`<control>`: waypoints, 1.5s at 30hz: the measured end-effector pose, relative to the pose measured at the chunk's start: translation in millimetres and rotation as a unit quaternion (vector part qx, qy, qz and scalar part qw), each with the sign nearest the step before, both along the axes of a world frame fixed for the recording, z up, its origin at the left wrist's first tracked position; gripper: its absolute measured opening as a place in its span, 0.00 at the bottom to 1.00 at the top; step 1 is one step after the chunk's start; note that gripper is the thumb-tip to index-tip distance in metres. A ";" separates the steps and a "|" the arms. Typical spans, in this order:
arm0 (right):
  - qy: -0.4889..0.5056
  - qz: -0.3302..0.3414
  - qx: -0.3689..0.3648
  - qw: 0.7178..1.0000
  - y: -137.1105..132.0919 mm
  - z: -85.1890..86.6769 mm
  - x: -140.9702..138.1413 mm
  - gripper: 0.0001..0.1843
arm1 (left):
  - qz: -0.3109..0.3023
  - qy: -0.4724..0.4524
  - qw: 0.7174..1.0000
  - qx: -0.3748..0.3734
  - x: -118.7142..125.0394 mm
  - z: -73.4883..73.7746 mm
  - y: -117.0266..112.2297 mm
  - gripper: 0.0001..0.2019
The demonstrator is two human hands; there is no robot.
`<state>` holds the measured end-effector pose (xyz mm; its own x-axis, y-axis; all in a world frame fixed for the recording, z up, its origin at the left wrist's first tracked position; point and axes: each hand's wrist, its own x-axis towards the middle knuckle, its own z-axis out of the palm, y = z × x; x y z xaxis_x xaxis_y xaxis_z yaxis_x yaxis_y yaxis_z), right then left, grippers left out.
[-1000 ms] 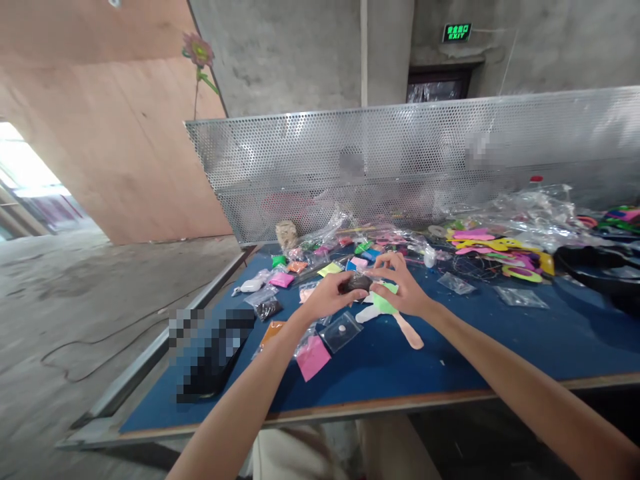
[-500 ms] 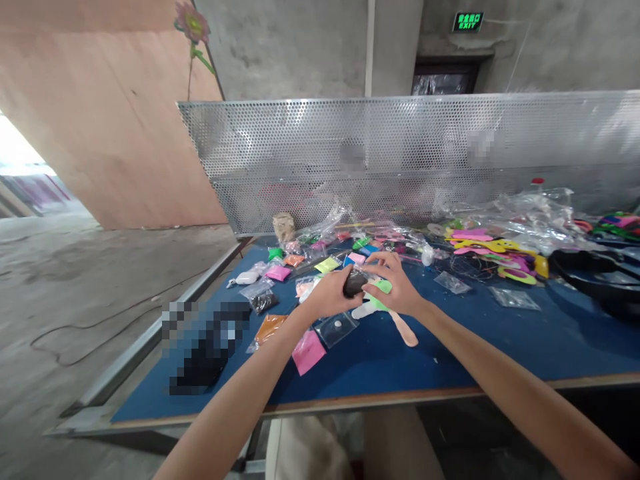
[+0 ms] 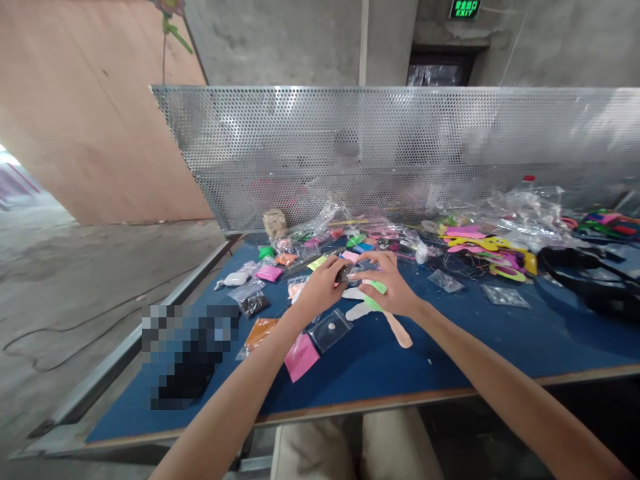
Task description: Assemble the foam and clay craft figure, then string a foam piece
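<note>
My left hand (image 3: 321,288) is closed around a small dark packet (image 3: 343,273), most of it hidden by the fingers. Just right of it is my right hand (image 3: 389,285), its fingers curved and spread apart, the index fingertip close to the packet; whether it touches cannot be made out. Under the right hand lies a flat cutout with a light green middle (image 3: 376,297), pale white lobes (image 3: 357,311) and a peach strip (image 3: 399,331). Nearer me are a clear zip bag with a white dot (image 3: 331,330) and a pink packet (image 3: 302,357).
Left on the blue table (image 3: 350,380) are an orange packet (image 3: 260,332), a bag of black material (image 3: 255,305) and a pixelated dark object (image 3: 187,360). Colourful foam pieces (image 3: 483,245), clear plastic wrap (image 3: 530,210) and a black strap-like object (image 3: 580,273) lie right. Perforated metal panel (image 3: 300,133) stands behind.
The dark packet has shifted slightly left with my left hand and is more covered. My right hand's fingers have moved off it and spread. The view has tilted down a little.
</note>
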<state>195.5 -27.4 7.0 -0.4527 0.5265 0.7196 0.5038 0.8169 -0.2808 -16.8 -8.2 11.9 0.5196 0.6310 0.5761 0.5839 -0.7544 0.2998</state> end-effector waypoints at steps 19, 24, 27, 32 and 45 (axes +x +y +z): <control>-0.041 -0.029 0.030 0.998 4.6 -0.2 -5.5 0.18 | 0.009 0.155 0.986 0.056 -0.5 -5.1 -3.6 0.12; -0.094 -0.012 -0.008 0.996 3.9 -1.4 -8.7 0.11 | -0.006 0.144 0.989 0.046 -5.2 -12.3 0.7 0.12; -0.089 -0.007 -0.014 0.996 3.4 -3.4 -7.1 0.12 | -0.010 0.147 0.988 0.051 -5.2 -13.8 -0.1 0.12; -0.042 0.003 -0.023 0.999 -1.0 -4.8 -5.5 0.12 | -0.020 0.180 0.982 0.060 1.7 -8.8 -6.2 0.13; 0.077 -0.056 -0.157 0.983 -7.3 -18.9 -28.2 0.11 | -0.029 0.251 0.961 0.110 6.3 -19.3 -4.8 0.11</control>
<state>167.3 -34.7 -11.9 -0.2781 0.7736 0.5694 0.5169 0.6202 -0.5901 -10.5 -13.0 -7.4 0.7971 0.4842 0.3608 0.5686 -0.8029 -0.1790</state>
